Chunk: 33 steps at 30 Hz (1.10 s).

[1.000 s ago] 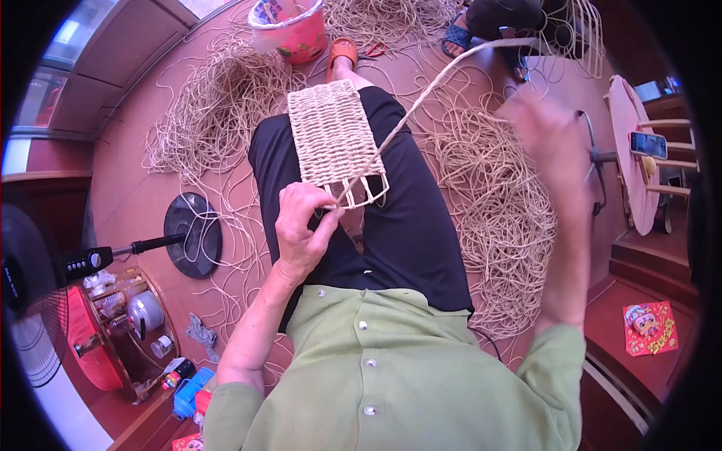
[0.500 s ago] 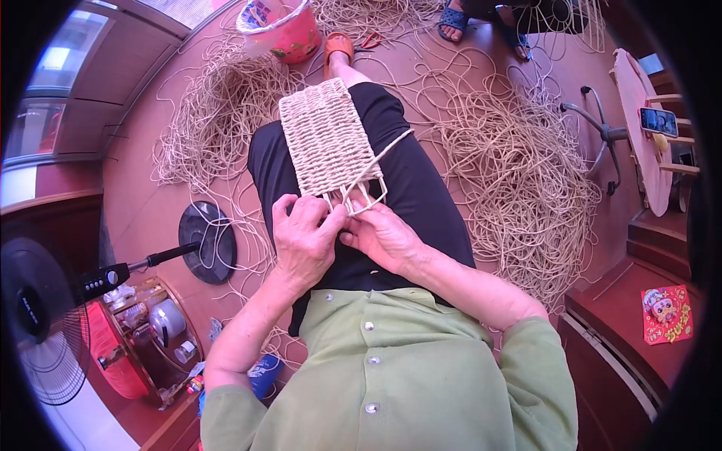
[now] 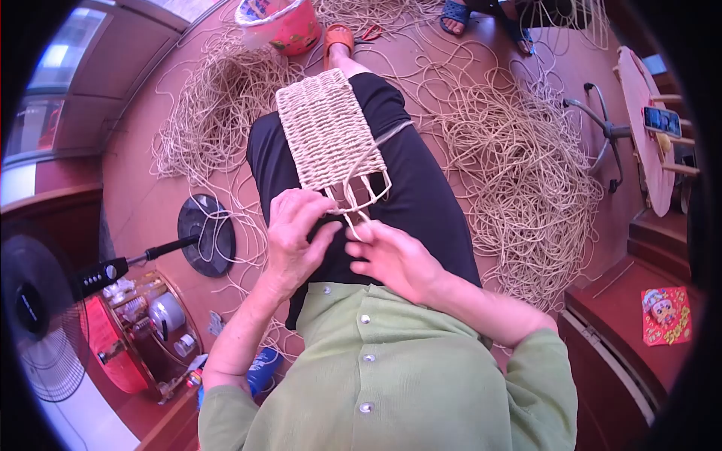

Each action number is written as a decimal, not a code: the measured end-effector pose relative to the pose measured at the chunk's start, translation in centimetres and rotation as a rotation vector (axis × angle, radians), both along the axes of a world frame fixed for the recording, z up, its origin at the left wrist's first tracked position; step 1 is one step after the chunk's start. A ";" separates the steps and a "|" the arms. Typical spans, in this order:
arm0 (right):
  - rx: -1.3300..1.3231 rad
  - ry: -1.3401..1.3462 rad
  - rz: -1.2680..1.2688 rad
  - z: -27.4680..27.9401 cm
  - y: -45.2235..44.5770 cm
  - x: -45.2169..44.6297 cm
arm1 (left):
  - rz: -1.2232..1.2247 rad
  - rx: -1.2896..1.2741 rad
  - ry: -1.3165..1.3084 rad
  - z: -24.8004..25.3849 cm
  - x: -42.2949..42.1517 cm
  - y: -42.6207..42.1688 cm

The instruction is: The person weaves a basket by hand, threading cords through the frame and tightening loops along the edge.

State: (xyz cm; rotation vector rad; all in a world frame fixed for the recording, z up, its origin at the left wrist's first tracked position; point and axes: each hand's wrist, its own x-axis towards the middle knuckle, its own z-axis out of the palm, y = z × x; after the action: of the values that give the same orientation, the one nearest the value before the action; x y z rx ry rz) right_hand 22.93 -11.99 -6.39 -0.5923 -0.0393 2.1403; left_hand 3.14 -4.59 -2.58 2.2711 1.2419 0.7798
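Observation:
A rectangular woven panel of pale twisted cord lies across my thighs, with loose strands at its near edge. My left hand is at the near left corner, its curled fingers on the cord strand that crosses the loose ends; the thumb sits a little below. Lower and to the right, my right hand pinches a looped cord end between thumb and forefinger, the other fingers loosely bent and slightly blurred. A longer working cord trails off the panel's right side over my leg.
Heaps of loose cord lie on the floor at right and left. A pink bucket and red-handled pliers are ahead. A standing fan is at left. Another person's sandalled feet show at the top.
My right hand has drawn down and right, pulling a cord end out from the near edge. My left hand's thumb has moved away from its fingers. The crossing strand now shows more clearly.

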 end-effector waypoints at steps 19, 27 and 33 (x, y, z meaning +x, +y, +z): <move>1.056 -2.059 -0.074 5.3 5.8 7.9 | 0.158 0.349 -0.097 -3.5 2.1 -0.6; 0.487 -0.859 0.277 1.6 0.1 2.0 | 0.033 0.050 0.243 -0.2 2.0 -0.7; -0.045 0.087 0.003 -4.0 4.0 -2.1 | 0.072 -0.075 0.221 0.3 2.5 -0.6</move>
State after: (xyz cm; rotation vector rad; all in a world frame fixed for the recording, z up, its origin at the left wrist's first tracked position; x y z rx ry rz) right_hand 20.78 -8.04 -10.41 -0.5243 0.0562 2.1729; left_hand 5.68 -5.23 -2.28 2.3105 1.4333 0.5065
